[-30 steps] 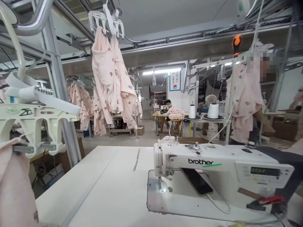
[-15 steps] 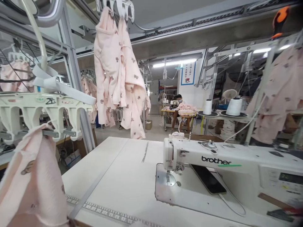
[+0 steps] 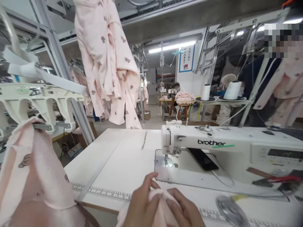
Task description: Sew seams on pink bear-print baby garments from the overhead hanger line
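Both hands are low in the middle of the view, at the front edge of the white sewing table (image 3: 118, 157). My left hand (image 3: 142, 201) pinches a pale pink piece of fabric (image 3: 163, 214) between thumb and fingers, its index finger raised. Close beside it, my right hand (image 3: 183, 208) grips the same fabric from the other side. Most of the cloth is hidden by the hands and the lower frame edge. Just beyond them stands a white sewing machine (image 3: 213, 142), its needle area (image 3: 168, 160) in front of the fingers.
A pink patterned garment (image 3: 35, 164) hangs from a white clamp hanger (image 3: 40, 97) at the left. Another garment (image 3: 109, 63) hangs overhead. A phone (image 3: 203, 159) lies under the machine arm. Thread cones (image 3: 233, 90) stand behind. A person (image 3: 251, 75) is at the right, another farther back.
My two hands have come into view from below, holding pink fabric. The camera has tilted down slightly, so the hanging garments sit higher. A person now shows behind the garment at right.
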